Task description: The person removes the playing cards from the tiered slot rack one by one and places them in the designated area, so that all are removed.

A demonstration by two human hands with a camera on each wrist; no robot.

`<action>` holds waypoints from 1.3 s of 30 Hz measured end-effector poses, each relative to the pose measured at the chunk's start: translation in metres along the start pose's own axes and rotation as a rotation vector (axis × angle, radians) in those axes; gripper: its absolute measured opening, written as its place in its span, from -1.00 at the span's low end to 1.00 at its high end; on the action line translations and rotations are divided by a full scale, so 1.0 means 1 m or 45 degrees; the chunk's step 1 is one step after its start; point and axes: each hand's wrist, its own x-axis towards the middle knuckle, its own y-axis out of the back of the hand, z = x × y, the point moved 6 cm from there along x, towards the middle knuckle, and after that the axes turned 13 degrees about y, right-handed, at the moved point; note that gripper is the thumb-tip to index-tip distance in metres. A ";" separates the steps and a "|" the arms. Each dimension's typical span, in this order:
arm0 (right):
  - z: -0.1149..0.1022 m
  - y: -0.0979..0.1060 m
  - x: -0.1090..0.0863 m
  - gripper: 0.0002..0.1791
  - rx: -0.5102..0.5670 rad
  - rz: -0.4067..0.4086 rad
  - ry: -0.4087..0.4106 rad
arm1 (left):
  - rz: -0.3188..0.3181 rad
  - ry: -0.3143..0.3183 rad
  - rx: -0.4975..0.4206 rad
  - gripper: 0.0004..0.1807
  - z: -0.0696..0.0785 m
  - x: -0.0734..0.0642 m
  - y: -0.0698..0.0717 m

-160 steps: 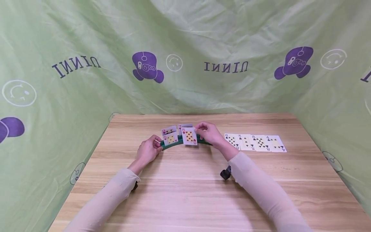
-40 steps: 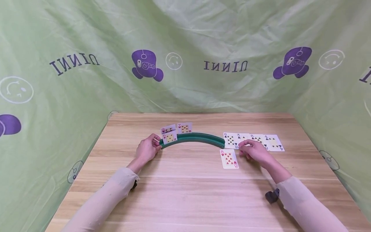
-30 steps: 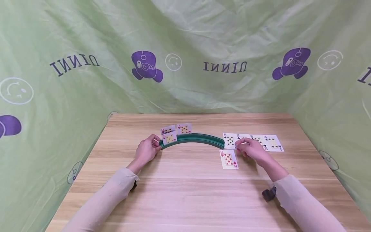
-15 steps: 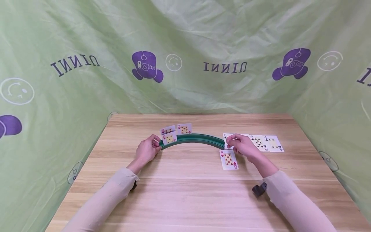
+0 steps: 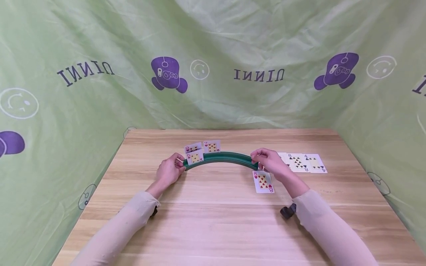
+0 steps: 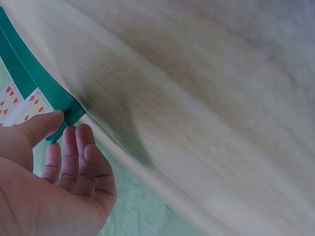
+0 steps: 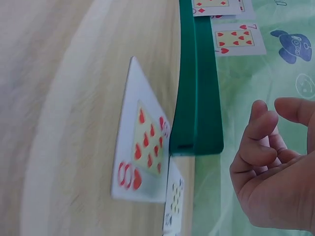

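My left hand (image 5: 169, 171) holds the left end of a green curved card holder (image 5: 229, 157), thumb on top and fingertips at the end, as the left wrist view shows. In the holder stand the five of diamonds (image 5: 195, 157), the nine of hearts (image 5: 190, 148) behind it, and the seven of hearts (image 5: 212, 146). My right hand (image 5: 271, 162) hovers at the holder's right end; its fingers (image 7: 261, 125) are loosely bent, with nothing between them and the thumb. Just below that end, the eight of hearts (image 5: 263, 182) lies face up on the table.
To the right lies an overlapping row of black-suited cards, with an eight of clubs (image 5: 297, 163) and a four (image 5: 315, 163) at its right end; my right hand covers its left part. The wooden table (image 5: 213, 221) is bordered by a green printed cloth (image 5: 219, 103).
The eight of hearts went from my right hand at the holder to the table. My right hand then moved from the card row back left to the holder's end. My left hand stays put.
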 end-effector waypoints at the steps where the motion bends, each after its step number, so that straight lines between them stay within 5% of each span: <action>1: -0.001 -0.001 0.002 -0.65 0.008 0.000 0.001 | -0.001 0.000 0.000 -0.68 0.000 0.000 0.000; 39: -0.024 -0.048 0.051 -0.72 0.117 0.046 0.033 | -0.008 0.021 -0.011 -0.69 0.000 0.000 -0.001</action>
